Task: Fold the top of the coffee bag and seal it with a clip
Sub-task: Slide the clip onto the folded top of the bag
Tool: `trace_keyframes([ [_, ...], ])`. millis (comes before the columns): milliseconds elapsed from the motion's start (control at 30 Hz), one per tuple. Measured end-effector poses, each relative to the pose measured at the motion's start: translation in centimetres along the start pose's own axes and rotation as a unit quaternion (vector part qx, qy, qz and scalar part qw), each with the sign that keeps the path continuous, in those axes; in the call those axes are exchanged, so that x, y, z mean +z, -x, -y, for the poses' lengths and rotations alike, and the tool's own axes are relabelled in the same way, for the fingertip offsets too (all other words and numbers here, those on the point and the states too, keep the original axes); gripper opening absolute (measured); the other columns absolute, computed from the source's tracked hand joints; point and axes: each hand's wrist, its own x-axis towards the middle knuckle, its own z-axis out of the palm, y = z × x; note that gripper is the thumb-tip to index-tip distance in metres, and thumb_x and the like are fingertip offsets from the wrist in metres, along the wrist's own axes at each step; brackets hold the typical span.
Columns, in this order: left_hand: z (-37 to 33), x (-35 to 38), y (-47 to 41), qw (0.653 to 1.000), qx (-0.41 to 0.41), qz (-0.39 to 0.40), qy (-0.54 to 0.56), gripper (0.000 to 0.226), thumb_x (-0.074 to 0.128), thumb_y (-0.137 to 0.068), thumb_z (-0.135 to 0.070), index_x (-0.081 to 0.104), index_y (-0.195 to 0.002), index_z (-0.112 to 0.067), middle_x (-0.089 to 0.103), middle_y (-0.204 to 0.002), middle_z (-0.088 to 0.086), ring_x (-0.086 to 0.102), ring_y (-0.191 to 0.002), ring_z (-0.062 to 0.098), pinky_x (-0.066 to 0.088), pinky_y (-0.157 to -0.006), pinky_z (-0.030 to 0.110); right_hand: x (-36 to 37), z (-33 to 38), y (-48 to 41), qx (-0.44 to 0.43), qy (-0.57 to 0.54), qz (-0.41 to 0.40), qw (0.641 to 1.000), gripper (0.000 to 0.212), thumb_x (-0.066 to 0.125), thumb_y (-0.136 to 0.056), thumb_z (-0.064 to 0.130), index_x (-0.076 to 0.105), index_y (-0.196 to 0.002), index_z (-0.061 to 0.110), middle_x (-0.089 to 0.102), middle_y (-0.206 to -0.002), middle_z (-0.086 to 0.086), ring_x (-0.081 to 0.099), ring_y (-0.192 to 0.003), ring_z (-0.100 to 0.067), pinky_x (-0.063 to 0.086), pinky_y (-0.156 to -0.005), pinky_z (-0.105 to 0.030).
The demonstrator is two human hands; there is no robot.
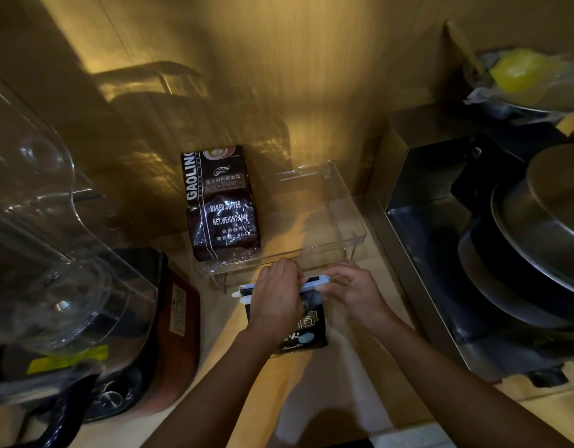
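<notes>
Head view: we see a glossy black coffee bag flat on the wooden counter, at 6 o'clock of a clear acrylic tray. Left hand and right hand both pinch the long white plastic clip across its folded top. Counter bare toward 6.

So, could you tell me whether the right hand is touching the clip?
Touching. The head view shows the right hand's fingers pressed on the white clip's end atop the coffee bag.
</notes>
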Motion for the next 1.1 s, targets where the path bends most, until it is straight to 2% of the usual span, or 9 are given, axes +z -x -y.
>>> trace_keyframes([
  [200,0.0,0.3,-0.3,1.0,-0.007,0.006,0.004,0.009,0.045,-0.071,-0.003,0.053,-0.074,-0.001,0.059,-0.076,0.019,0.052,-0.07,0.036,0.021,-0.061,0.03,1.0,-0.3,-0.1,0.001,-0.023,-0.019,1.0,0.042,0.072,-0.064,-0.008,0.065,-0.07,0.033,0.058,-0.078,0.01,0.055,-0.081,-0.011,0.041,-0.072,-0.006],
  [300,0.0,0.3,-0.4,1.0,-0.009,0.0,0.007,0.003,0.054,-0.074,0.001,0.053,-0.074,-0.001,0.059,-0.076,0.019,0.052,-0.07,0.035,0.014,-0.058,0.027,1.1,-0.2,-0.2,0.002,-0.03,-0.017,0.999,0.044,0.072,-0.063,-0.008,0.066,-0.066,0.036,0.059,-0.076,0.01,0.056,-0.079,-0.008,0.042,-0.071,-0.007],
  [467,-0.1,0.4,-0.6,0.999,-0.027,-0.012,0.02,0.004,0.056,-0.075,0.002,0.054,-0.076,-0.002,0.06,-0.078,0.019,0.052,-0.072,0.035,0.012,-0.057,0.026,1.5,0.0,0.0,0.036,-0.058,-0.009,0.998,0.029,0.071,-0.067,0.001,0.071,-0.07,0.03,0.067,-0.078,0.005,0.06,-0.082,-0.017,0.046,-0.074,-0.025],
  [567,-0.1,0.2,-0.9,0.998,-0.044,0.003,0.033,0.003,0.057,-0.078,-0.002,0.055,-0.079,-0.004,0.061,-0.084,0.015,0.053,-0.08,0.032,0.018,-0.06,0.027,1.3,0.2,0.0,0.038,-0.067,-0.017,0.997,0.039,0.071,-0.066,-0.001,0.07,-0.064,0.037,0.065,-0.072,0.01,0.059,-0.076,-0.005,0.046,-0.069,-0.012],
  [700,0.5,-1.0,-1.2,0.995,-0.053,0.027,0.086,0.005,0.058,-0.083,-0.012,0.062,-0.08,-0.011,0.065,-0.086,0.008,0.055,-0.083,0.025,0.034,-0.069,0.031,1.2,0.4,-0.2,0.044,-0.084,-0.02,0.995,0.036,0.068,-0.067,-0.01,0.067,-0.067,0.027,0.06,-0.079,0.003,0.059,-0.075,-0.008,0.047,-0.066,-0.013],
  [833,2.4,-2.8,-1.4,0.991,-0.077,0.07,0.086,0.003,0.063,-0.081,-0.018,0.065,-0.081,-0.017,0.067,-0.091,0.002,0.056,-0.083,0.018,0.035,-0.067,0.026,1.4,0.7,0.0,0.072,-0.148,-0.018,0.986,0.034,0.063,-0.068,-0.016,0.065,-0.068,0.018,0.058,-0.083,-0.002,0.06,-0.062,0.008,0.046,-0.053,-0.006],
  [900,3.1,-3.2,-1.3,0.99,-0.074,0.087,0.081,0.004,0.063,-0.081,-0.019,0.066,-0.081,-0.017,0.067,-0.092,0.003,0.057,-0.086,0.019,0.039,-0.071,0.029,1.5,0.8,0.0,0.072,-0.154,-0.018,0.985,0.034,0.062,-0.069,-0.016,0.065,-0.068,0.018,0.058,-0.085,-0.004,0.06,-0.063,0.006,0.046,-0.052,-0.006],
  [1000,3.2,-2.9,-0.8,0.993,-0.068,0.071,0.058,0.006,0.06,-0.083,-0.02,0.062,-0.08,-0.015,0.066,-0.091,0.005,0.055,-0.087,0.021,0.036,-0.071,0.03,1.5,0.8,0.1,0.068,-0.143,-0.02,0.987,0.033,0.063,-0.069,-0.015,0.065,-0.069,0.018,0.057,-0.088,-0.008,0.059,-0.072,-0.007,0.046,-0.054,-0.005],
  [1100,2.7,-2.2,-0.3,0.994,-0.077,0.048,0.053,0.008,0.056,-0.086,-0.018,0.057,-0.08,-0.012,0.062,-0.09,0.007,0.053,-0.087,0.021,0.028,-0.066,0.025,1.5,1.0,0.2,0.078,-0.161,-0.021,0.984,0.027,0.062,-0.071,-0.014,0.064,-0.072,0.013,0.056,-0.09,-0.008,0.062,-0.067,0.001,0.045,-0.051,-0.005],
])
